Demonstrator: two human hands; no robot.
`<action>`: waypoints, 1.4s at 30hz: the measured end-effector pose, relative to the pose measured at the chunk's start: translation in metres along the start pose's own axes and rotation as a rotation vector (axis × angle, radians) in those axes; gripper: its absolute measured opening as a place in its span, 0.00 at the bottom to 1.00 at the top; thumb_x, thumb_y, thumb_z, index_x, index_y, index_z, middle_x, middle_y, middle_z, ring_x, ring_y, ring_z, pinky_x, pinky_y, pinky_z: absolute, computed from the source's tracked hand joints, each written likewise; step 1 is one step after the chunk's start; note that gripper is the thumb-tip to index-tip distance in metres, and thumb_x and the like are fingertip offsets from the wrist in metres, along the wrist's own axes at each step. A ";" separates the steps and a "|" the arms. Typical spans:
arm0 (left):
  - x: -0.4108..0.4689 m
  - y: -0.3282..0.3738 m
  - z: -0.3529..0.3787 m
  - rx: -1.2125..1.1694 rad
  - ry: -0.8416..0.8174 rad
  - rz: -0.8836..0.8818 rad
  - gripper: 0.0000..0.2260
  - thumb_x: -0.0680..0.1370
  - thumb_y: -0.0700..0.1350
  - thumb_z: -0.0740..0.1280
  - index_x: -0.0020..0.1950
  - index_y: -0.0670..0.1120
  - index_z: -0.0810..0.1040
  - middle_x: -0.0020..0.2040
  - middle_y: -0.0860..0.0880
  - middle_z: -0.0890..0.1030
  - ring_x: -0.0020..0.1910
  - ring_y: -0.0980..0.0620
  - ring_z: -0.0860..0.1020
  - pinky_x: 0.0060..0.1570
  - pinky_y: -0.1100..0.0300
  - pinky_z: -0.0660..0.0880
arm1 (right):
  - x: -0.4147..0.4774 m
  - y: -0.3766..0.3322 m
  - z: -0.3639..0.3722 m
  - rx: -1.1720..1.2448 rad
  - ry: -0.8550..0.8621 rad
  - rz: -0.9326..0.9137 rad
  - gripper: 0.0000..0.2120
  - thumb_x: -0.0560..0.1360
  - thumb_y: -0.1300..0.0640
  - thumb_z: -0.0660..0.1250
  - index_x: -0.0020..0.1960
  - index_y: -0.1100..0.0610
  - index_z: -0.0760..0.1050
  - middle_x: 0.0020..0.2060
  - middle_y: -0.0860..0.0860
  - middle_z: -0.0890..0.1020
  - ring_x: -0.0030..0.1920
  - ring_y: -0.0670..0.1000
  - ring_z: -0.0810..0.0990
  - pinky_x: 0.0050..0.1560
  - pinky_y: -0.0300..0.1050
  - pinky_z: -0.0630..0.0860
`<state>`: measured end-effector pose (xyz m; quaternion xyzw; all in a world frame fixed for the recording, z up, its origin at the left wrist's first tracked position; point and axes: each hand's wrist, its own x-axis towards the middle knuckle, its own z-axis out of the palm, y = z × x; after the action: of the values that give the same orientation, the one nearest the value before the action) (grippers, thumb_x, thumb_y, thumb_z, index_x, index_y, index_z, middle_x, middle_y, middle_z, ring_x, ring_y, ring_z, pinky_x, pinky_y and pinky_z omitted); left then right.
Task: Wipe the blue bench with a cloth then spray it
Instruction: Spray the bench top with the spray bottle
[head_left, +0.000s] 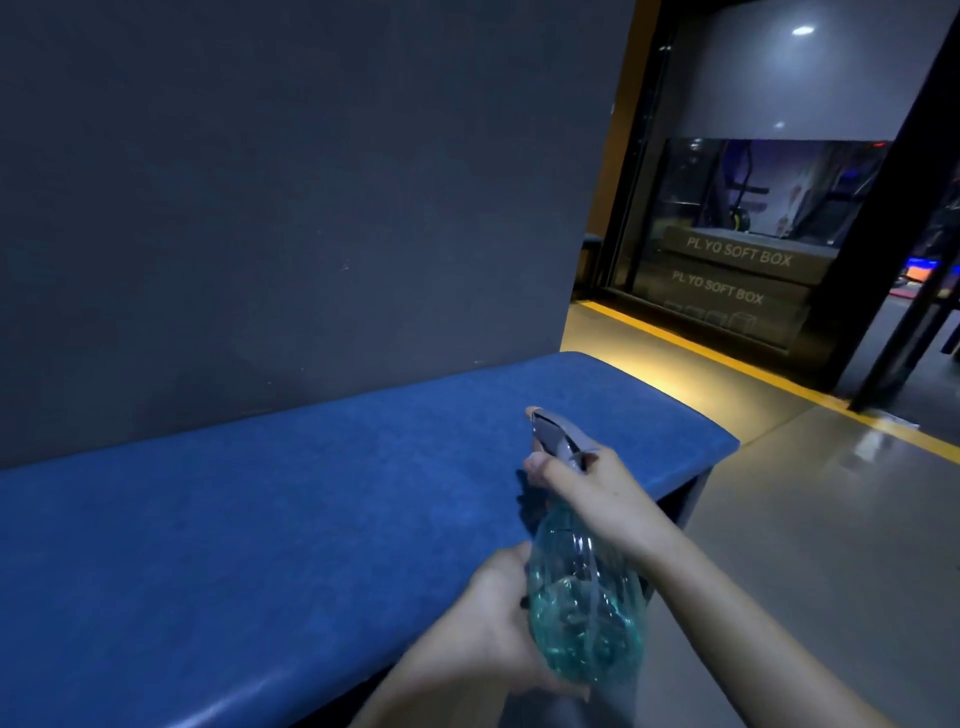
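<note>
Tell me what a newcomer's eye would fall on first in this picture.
The see-through teal spray bottle in the lower middle, over the long blue bench: the right hand grips its neck at the trigger, the left hand holds its base. Next, the yellow floor strip at right, and the dark boxes marked SOFT BOX beyond it.

Just one view here: a wide-angle cam worn on the person's head, looking forward and down. It sits close over the blue surface, angled toward its right end. The dark wall fills the upper left, and a glass door is off in the upper right.
</note>
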<state>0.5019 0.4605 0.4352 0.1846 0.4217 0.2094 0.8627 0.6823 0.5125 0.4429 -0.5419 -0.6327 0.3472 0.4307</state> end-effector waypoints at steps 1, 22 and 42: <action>0.012 -0.001 0.046 -0.063 -0.024 -0.022 0.20 0.74 0.44 0.61 0.24 0.38 0.79 0.22 0.41 0.79 0.31 0.45 0.78 0.40 0.53 0.70 | 0.000 -0.004 0.002 0.009 0.016 -0.029 0.17 0.78 0.57 0.63 0.65 0.45 0.71 0.37 0.45 0.71 0.42 0.46 0.72 0.47 0.35 0.69; -0.135 -0.015 -0.119 -0.549 0.270 0.575 0.15 0.80 0.45 0.58 0.43 0.35 0.75 0.32 0.38 0.81 0.26 0.44 0.82 0.26 0.52 0.79 | -0.038 -0.150 0.199 0.423 -0.333 -0.444 0.03 0.74 0.55 0.68 0.42 0.51 0.75 0.38 0.51 0.83 0.43 0.46 0.84 0.45 0.34 0.78; -0.375 -0.187 -0.309 -0.833 0.717 1.019 0.20 0.72 0.42 0.62 0.60 0.32 0.73 0.61 0.34 0.78 0.55 0.41 0.79 0.39 0.37 0.75 | -0.213 -0.265 0.486 0.554 -0.925 -0.632 0.07 0.75 0.55 0.67 0.38 0.49 0.73 0.34 0.50 0.77 0.39 0.49 0.76 0.47 0.55 0.77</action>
<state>0.0825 0.1524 0.4083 -0.0643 0.4251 0.7727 0.4670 0.1409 0.2708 0.4587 0.0096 -0.7698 0.5529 0.3188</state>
